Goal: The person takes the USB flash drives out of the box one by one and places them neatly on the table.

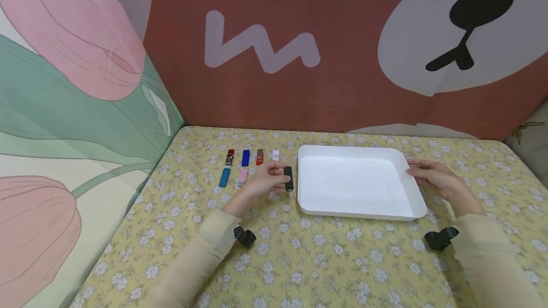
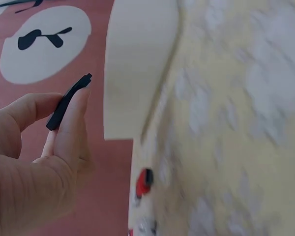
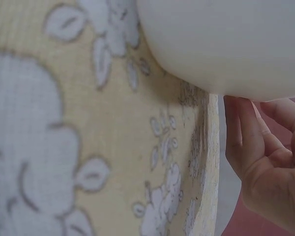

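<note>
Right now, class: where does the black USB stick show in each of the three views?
Head: black USB stick pinched by the left hand, just left of the white tray.
Left wrist: stick between fingertips, upper left.
Right wrist: not in view.
Shared landmark: the white tray.

Head view: bright, even, soft light, faint shadows only, mild glare in the white tray [image 1: 387, 156], edges bent by wide lens. Left wrist view: tablecloth [image 2: 236, 123] motion-blurred. Right wrist view: close-up, soft focus, dimmer.
</note>
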`<state>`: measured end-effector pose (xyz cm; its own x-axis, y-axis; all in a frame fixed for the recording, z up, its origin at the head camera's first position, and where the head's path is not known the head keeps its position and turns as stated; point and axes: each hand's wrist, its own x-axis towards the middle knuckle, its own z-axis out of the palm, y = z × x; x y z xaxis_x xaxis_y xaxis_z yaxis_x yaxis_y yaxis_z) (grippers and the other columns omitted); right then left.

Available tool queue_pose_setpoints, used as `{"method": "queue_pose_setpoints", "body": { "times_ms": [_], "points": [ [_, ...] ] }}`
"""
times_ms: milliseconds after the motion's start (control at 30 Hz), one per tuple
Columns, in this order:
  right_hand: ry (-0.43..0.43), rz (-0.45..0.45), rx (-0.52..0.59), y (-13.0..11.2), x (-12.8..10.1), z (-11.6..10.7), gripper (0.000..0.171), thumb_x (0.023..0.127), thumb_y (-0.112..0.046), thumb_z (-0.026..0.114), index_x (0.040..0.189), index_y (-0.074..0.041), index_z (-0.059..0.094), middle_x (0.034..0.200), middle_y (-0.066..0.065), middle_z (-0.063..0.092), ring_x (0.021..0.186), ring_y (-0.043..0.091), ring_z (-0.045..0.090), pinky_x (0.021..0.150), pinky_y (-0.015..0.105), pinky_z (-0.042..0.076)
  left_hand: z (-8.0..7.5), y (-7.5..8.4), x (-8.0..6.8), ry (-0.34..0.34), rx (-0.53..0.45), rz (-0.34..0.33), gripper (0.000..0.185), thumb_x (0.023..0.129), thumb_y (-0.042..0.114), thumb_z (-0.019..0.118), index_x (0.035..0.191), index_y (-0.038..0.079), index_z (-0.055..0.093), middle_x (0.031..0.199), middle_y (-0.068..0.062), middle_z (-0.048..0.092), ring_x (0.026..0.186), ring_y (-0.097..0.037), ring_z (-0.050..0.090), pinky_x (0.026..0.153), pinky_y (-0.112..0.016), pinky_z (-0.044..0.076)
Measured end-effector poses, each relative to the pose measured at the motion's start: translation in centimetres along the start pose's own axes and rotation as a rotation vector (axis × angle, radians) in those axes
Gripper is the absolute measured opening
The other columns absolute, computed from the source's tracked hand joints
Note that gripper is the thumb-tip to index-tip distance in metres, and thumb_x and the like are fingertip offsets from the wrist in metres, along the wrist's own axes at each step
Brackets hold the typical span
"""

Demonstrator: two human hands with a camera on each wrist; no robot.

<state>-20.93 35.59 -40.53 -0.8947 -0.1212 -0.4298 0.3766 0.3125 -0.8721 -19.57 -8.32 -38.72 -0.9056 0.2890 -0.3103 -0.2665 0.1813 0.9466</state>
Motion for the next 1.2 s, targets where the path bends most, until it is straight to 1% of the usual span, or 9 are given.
{"method": "queue_pose_setpoints", "body": {
  "times_ms": [67,233,400,533,733,833,1000,1067,1200],
  "points": [
    [0.003,0.003,0.001,0.0,0.0,0.0,0.034,0.094,-0.029,0.061,0.125,-0.026,0.046,0.089,-0.035,0.054,0.082,-0.014,0.059,0.076,0.011,0.054,-0.5,-0.4,0.0,0.017,-0.001,-0.015,0.044,0.091,0.005,0.062,0.134,0.004,0.05,0.101,-0.006,0.053,0.079,-0.015,0.061,0.08,-0.033,0.06],
    [0.006,0.007,0.009,0.0,0.1,0.0,0.032,0.093,-0.031,0.063,0.12,-0.028,0.047,0.088,-0.035,0.055,0.082,-0.014,0.06,0.077,0.012,0.055,-1.8,-1.1,-0.3,0.044,0.022,-0.039,0.044,0.091,0.005,0.062,0.133,0.005,0.05,0.113,-0.014,0.054,0.08,-0.016,0.064,0.079,-0.032,0.06],
    [0.009,0.012,0.004,0.0,0.1,0.0,0.033,0.094,-0.03,0.06,0.123,-0.026,0.046,0.087,-0.034,0.056,0.082,-0.014,0.06,0.078,0.012,0.055,-2.7,-1.7,-0.6,0.062,0.036,-0.07,0.043,0.091,0.005,0.063,0.131,0.005,0.05,0.119,-0.017,0.054,0.085,-0.018,0.065,0.079,-0.033,0.06],
    [0.012,0.022,0.005,-0.1,0.1,0.0,0.033,0.095,-0.029,0.059,0.125,-0.024,0.046,0.087,-0.034,0.056,0.081,-0.013,0.061,0.077,0.013,0.055,-3.1,-2.0,-0.7,0.046,0.05,-0.092,0.042,0.09,0.006,0.063,0.131,0.005,0.05,0.117,-0.017,0.054,0.085,-0.018,0.065,0.078,-0.034,0.06],
    [0.012,0.026,0.006,-0.1,0.1,0.0,0.029,0.095,-0.029,0.059,0.121,-0.026,0.046,0.086,-0.034,0.056,0.081,-0.013,0.061,0.077,0.012,0.055,-3.3,-2.1,-0.8,0.021,0.069,-0.117,0.04,0.09,0.005,0.064,0.128,0.004,0.052,0.114,-0.014,0.055,0.081,-0.015,0.064,0.076,-0.032,0.06],
    [0.014,0.025,0.0,-0.1,0.1,0.0,0.036,0.095,-0.03,0.059,0.127,-0.022,0.045,0.086,-0.034,0.056,0.081,-0.013,0.06,0.077,0.013,0.055,-3.3,-2.1,-0.8,0.008,0.078,-0.126,0.039,0.09,0.005,0.064,0.127,0.003,0.052,0.115,-0.015,0.055,0.08,-0.015,0.064,0.076,-0.032,0.061],
    [0.019,0.024,-0.016,-0.1,0.1,0.0,0.06,0.095,-0.031,0.059,0.143,-0.006,0.033,0.088,-0.034,0.055,0.082,-0.014,0.059,0.078,0.012,0.055,-3.3,-2.3,-0.7,-0.029,0.093,-0.133,0.039,0.09,0.004,0.063,0.128,0.0,0.051,0.119,-0.019,0.055,0.083,-0.016,0.065,0.078,-0.034,0.06],
    [0.018,0.023,-0.021,-0.1,0.1,0.0,0.065,0.095,-0.03,0.059,0.146,-0.002,0.029,0.088,-0.034,0.054,0.082,-0.015,0.059,0.078,0.012,0.055,-3.3,-2.3,-0.7,-0.04,0.097,-0.139,0.039,0.09,0.004,0.063,0.127,0.0,0.051,0.118,-0.018,0.055,0.083,-0.016,0.065,0.078,-0.034,0.06],
    [0.017,0.022,-0.028,-0.1,0.2,0.0,0.072,0.093,-0.033,0.061,0.147,0.0,0.027,0.087,-0.035,0.053,0.082,-0.015,0.059,0.078,0.012,0.055,-3.3,-2.3,-0.7,-0.057,0.113,-0.144,0.038,0.09,0.003,0.063,0.126,-0.001,0.051,0.113,-0.016,0.058,0.08,-0.016,0.066,0.077,-0.033,0.06]
  ]
}}
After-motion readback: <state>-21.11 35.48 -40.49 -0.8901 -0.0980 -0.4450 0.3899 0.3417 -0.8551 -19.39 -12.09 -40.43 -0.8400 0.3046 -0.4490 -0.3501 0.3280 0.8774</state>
